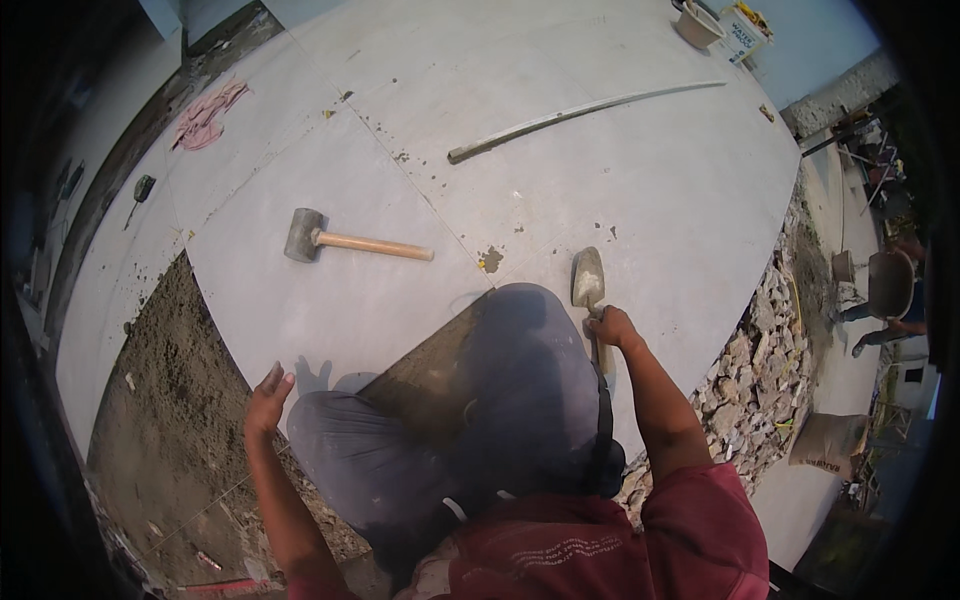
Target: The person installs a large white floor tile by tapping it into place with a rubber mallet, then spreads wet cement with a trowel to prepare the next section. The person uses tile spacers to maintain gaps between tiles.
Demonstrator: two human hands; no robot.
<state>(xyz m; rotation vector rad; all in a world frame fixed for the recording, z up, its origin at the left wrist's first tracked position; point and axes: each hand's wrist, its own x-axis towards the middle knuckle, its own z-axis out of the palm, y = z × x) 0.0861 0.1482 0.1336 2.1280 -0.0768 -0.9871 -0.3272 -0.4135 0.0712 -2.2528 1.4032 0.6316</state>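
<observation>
My right hand is wrapped round the handle of a trowel, whose mortar-smeared blade lies over the pale tiles beside my knee. Out to the left, my left hand hovers near my other knee, its fingers apart and nothing in them; its shadow falls on a large grey tile. A rubber mallet with a wooden handle rests on that tile, beyond both hands. Under and between my legs a strip of mortar bed shows, partly hidden by my knees.
A long metal straightedge lies across the far tiles. Loose sand borders the left, broken rubble the right. A pink cloth, tape measure, buckets and a sack sit around. Another person carries a basin at right.
</observation>
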